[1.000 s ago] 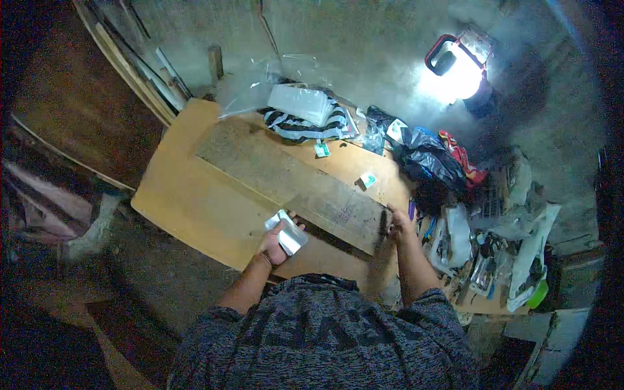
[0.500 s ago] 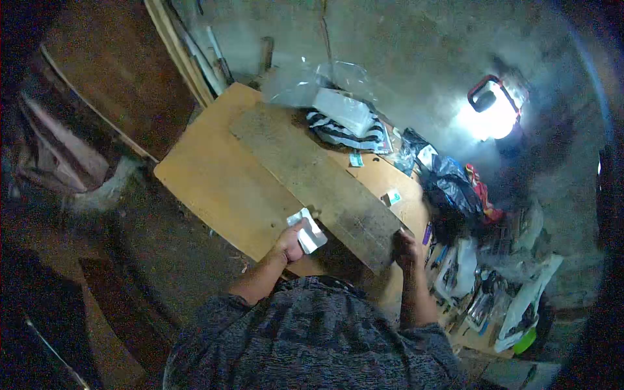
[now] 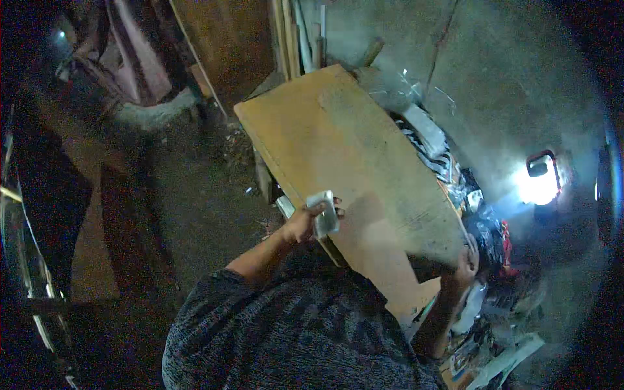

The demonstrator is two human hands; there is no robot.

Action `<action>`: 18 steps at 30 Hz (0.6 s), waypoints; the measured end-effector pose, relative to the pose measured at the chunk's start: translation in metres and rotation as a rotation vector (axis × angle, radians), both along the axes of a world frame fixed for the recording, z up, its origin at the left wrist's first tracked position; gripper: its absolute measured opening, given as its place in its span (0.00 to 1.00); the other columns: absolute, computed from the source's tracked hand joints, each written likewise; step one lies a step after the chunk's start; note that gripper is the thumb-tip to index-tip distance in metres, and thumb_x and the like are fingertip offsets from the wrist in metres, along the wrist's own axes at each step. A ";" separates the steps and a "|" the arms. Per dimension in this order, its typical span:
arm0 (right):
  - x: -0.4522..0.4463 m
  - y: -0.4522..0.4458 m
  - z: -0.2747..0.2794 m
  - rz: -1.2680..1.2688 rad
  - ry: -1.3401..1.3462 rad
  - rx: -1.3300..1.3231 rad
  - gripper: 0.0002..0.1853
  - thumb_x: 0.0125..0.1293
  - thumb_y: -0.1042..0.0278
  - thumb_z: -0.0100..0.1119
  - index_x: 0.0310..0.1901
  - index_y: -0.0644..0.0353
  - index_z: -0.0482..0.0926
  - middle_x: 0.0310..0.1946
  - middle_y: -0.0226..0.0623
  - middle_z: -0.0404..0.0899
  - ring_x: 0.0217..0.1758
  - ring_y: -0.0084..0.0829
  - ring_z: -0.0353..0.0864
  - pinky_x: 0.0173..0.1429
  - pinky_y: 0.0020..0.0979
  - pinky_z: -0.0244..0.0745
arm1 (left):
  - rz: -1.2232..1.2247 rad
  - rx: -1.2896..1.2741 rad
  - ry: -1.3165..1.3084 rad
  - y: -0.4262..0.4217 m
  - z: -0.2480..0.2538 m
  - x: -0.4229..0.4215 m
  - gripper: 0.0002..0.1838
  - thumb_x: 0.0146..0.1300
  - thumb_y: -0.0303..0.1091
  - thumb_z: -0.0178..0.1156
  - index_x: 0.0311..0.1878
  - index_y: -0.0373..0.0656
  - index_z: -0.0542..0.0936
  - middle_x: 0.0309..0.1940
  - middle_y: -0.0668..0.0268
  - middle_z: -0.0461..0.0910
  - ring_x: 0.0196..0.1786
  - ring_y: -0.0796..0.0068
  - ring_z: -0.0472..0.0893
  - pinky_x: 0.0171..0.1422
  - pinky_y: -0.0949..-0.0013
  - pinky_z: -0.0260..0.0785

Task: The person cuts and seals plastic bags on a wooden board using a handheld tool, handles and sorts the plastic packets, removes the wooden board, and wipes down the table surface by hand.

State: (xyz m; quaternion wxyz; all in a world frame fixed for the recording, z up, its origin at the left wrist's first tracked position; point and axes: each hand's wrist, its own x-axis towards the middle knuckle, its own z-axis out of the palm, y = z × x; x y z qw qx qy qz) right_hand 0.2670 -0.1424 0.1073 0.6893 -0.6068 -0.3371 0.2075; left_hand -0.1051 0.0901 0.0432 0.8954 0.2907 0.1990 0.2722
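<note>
Wooden board point(image 3: 406, 175): lies along the wall side of the tan table point(image 3: 292, 123), dark shadow at its near end. Black-and-white striped bundle point(image 3: 442, 166): just beyond the board's far edge. Black plastic bag point(image 3: 487, 235): near the board's right corner. Lamp point(image 3: 543, 185): lit, beyond the bag. Right hand point(image 3: 467, 261): at that corner, fingers curled; grip cannot be determined. Left hand point(image 3: 302, 224): over the table's near edge, partly closed, thumb and fingers holding a flat silvery packet point(image 3: 326, 224).
</note>
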 end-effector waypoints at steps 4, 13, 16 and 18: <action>-0.076 0.039 0.105 0.006 -0.259 0.041 0.18 0.64 0.71 0.53 0.54 0.71 0.74 0.53 0.43 0.76 0.55 0.34 0.74 0.63 0.35 0.66 | 0.006 0.117 -0.008 -0.026 0.004 -0.050 0.20 0.71 0.40 0.49 0.60 0.38 0.69 0.49 0.57 0.78 0.54 0.63 0.78 0.56 0.61 0.73; -0.179 0.107 0.171 0.154 -0.255 0.141 0.19 0.57 0.74 0.62 0.50 0.72 0.74 0.46 0.40 0.79 0.47 0.30 0.78 0.59 0.31 0.69 | -0.167 0.176 0.089 -0.057 0.073 -0.128 0.20 0.70 0.35 0.50 0.60 0.32 0.69 0.55 0.56 0.75 0.59 0.62 0.76 0.64 0.62 0.67; -0.239 0.140 0.188 0.247 -0.302 0.059 0.19 0.57 0.75 0.63 0.50 0.71 0.75 0.43 0.39 0.80 0.46 0.27 0.78 0.57 0.29 0.69 | -0.257 0.197 0.051 -0.049 0.074 -0.159 0.20 0.71 0.36 0.49 0.60 0.31 0.69 0.55 0.56 0.76 0.60 0.62 0.74 0.66 0.62 0.65; -0.283 0.170 0.189 0.325 -0.341 -0.025 0.18 0.57 0.74 0.64 0.50 0.69 0.75 0.43 0.38 0.80 0.46 0.27 0.78 0.55 0.28 0.70 | -0.272 0.301 0.132 -0.046 0.059 -0.186 0.20 0.72 0.35 0.47 0.59 0.31 0.70 0.55 0.57 0.76 0.61 0.63 0.73 0.67 0.62 0.63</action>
